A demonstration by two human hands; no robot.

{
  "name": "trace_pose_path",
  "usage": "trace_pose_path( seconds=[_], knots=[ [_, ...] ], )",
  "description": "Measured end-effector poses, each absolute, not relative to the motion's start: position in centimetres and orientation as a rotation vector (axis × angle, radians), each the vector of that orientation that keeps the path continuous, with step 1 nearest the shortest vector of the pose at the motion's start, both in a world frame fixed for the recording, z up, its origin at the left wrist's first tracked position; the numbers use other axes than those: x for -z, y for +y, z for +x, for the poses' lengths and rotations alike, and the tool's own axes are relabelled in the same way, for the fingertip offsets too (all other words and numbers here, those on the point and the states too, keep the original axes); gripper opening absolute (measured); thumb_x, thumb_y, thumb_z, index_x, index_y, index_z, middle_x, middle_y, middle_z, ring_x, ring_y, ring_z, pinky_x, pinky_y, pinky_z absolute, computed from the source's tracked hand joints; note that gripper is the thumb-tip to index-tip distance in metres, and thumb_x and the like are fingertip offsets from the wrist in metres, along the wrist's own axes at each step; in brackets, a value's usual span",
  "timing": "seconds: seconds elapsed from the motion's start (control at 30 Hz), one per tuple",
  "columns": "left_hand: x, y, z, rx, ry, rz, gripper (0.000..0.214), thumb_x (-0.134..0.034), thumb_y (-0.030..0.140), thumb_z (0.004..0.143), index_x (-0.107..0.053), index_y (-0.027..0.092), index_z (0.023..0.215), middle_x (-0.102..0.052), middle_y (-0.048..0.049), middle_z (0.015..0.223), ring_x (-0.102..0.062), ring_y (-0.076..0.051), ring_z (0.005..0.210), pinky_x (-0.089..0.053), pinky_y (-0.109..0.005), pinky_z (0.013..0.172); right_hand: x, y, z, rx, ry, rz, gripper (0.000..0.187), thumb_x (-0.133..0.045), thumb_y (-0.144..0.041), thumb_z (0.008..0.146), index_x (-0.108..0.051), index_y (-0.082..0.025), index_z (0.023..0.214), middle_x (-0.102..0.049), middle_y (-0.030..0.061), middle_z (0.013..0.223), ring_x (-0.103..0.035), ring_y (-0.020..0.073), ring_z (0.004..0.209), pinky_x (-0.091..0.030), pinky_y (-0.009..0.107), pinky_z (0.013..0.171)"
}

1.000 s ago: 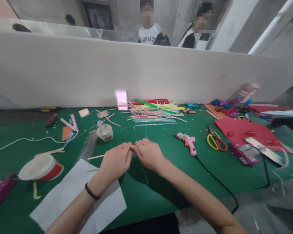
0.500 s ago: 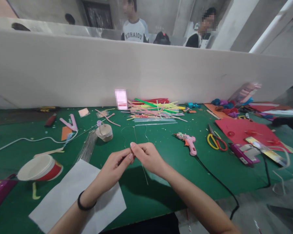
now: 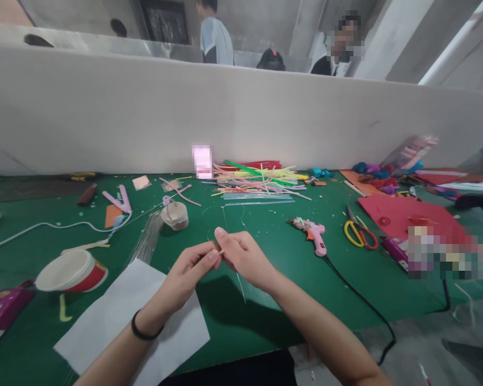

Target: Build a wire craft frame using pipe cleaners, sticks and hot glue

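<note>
My left hand (image 3: 195, 268) and my right hand (image 3: 247, 260) meet over the table, fingertips pinched together. Between them they grip a thin wire (image 3: 241, 288); its straight end sticks out below my right hand, and fine curved strands rise above the fingers. A tiny pale piece (image 3: 221, 251) shows between the fingertips, too small to name for certain. Where the wire sits in the grip is hidden by the fingers. Under my left forearm lies a white sheet of paper (image 3: 104, 327). A pink hot glue gun (image 3: 317, 239) lies to the right of my hands.
Colourful pipe cleaners (image 3: 261, 182) are heaped at the back, by a white partition (image 3: 145, 118). Scissors (image 3: 358, 230) and red sheets (image 3: 410, 214) lie at the right. At the left are a paper bowl (image 3: 64, 271), a roll of tape (image 3: 174, 216) and thin wires (image 3: 147, 238). People stand beyond the partition.
The pale piece between my fingertips now shows more clearly as the fingers have shifted slightly. The whole view has moved a little. A person behind the partition has turned.
</note>
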State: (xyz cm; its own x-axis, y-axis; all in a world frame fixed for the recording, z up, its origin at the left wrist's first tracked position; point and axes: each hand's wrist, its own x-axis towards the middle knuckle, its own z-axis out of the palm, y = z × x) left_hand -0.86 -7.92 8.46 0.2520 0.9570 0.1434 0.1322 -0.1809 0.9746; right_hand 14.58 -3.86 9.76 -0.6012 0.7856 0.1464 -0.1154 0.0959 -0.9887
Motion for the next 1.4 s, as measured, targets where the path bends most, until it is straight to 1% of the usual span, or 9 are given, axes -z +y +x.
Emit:
trace_pose_path(
  seconds=[0.13,0.2,0.4,0.5,0.67,0.8,0.93,1.2,1.4],
  knots=[
    [-8.4,-7.7,-1.3,-1.012,1.045,1.586,0.038,-0.045,0.042,0.095,-0.047,0.018,0.067,-0.038,0.0037,0.064,-0.032,-0.011,0.06,-0.026,-0.025,0.056,-9.0,-3.9,14.7,-1.608,-1.645,-0.705,0.063,-0.036,-0.061,0.096,-0.058,-0.016,0.059,-0.032,-0.0064,0.046,-0.028,0.0069,0.045,-0.023,0.024,0.048],
    [-8.7,-7.4,-1.8,-0.901,1.087,1.675,0.036,-0.043,0.043,0.096,-0.05,0.018,0.071,-0.044,0.0029,0.066,-0.038,-0.011,0.061,-0.029,-0.025,0.058,-9.0,-3.7,15.1,-1.494,-1.811,-0.738,0.062,-0.033,-0.06,0.098,-0.061,-0.016,0.064,-0.038,-0.0051,0.048,-0.035,0.0077,0.047,-0.026,0.024,0.051],
    [-8.6,-6.2,-1.7,-0.516,1.661,2.13,0.036,-0.035,0.041,0.099,-0.056,0.02,0.079,-0.062,-0.0015,0.076,-0.057,-0.019,0.072,-0.033,-0.029,0.063,-7.9,-2.5,15.8,-0.372,-2.351,-1.192,0.048,-0.031,-0.045,0.102,-0.06,-0.018,0.076,-0.063,0.0052,0.072,-0.054,0.0145,0.064,-0.023,0.029,0.058],
    [-7.4,-5.5,-0.7,-0.439,1.91,2.258,0.035,-0.031,0.038,0.1,-0.059,0.022,0.086,-0.065,-0.0026,0.085,-0.061,-0.021,0.076,-0.031,-0.029,0.06,-6.6,-1.6,15.4,-0.126,-2.314,-1.355,0.044,-0.031,-0.045,0.102,-0.06,-0.018,0.082,-0.067,0.0083,0.08,-0.058,0.0167,0.069,-0.021,0.029,0.056],
    [-6.1,-4.1,0.1,-0.474,2.01,2.352,0.028,-0.033,0.033,0.1,-0.059,0.023,0.097,-0.064,-0.0029,0.087,-0.06,-0.019,0.071,-0.027,-0.028,0.055,-5.0,0.5,14.8,-0.327,-2.08,-1.374,0.043,-0.042,-0.053,0.097,-0.051,-0.02,0.07,-0.06,0.0019,0.066,-0.048,0.0134,0.058,-0.021,0.027,0.055],
    [-6.2,-3.3,0.2,-0.732,1.828,2.28,0.03,-0.033,0.033,0.099,-0.051,0.021,0.078,-0.06,-0.0018,0.076,-0.055,-0.017,0.069,-0.031,-0.027,0.06,-4.5,1.4,14.6,-0.93,-1.769,-1.116,0.052,-0.046,-0.061,0.091,-0.039,-0.021,0.059,-0.037,-0.0052,0.052,-0.033,0.0101,0.05,-0.024,0.024,0.053],
    [-6.2,-3.2,0.2,-0.837,1.74,2.148,0.035,-0.035,0.039,0.097,-0.044,0.021,0.069,-0.053,0.001,0.065,-0.048,-0.015,0.06,-0.028,-0.027,0.057,-4.1,1.4,14.5,-1.347,-1.561,-0.887,0.051,-0.051,-0.063,0.087,-0.039,-0.022,0.06,-0.031,-0.0075,0.053,-0.026,0.0086,0.049,-0.022,0.024,0.048],
    [-5.4,-3.2,0.5,-0.831,1.746,2.039,0.035,-0.037,0.039,0.093,-0.044,0.021,0.064,-0.05,0.0011,0.058,-0.043,-0.015,0.056,-0.026,-0.027,0.056,-2.7,1.3,14.6,-0.99,-1.807,-1.086,0.052,-0.04,-0.058,0.093,-0.049,-0.019,0.059,-0.037,-0.0051,0.051,-0.033,0.0096,0.051,-0.022,0.026,0.052],
    [-5.8,-3.3,0.3,-0.689,1.764,2.043,0.033,-0.037,0.035,0.094,-0.062,0.021,0.079,-0.06,-0.0007,0.063,-0.049,-0.016,0.056,-0.027,-0.027,0.056,-2.9,0.8,14.9,-0.858,-1.928,-1.111,0.05,-0.036,-0.051,0.097,-0.048,-0.02,0.06,-0.045,-0.0028,0.054,-0.04,0.0109,0.053,-0.025,0.025,0.054]
  ],
)
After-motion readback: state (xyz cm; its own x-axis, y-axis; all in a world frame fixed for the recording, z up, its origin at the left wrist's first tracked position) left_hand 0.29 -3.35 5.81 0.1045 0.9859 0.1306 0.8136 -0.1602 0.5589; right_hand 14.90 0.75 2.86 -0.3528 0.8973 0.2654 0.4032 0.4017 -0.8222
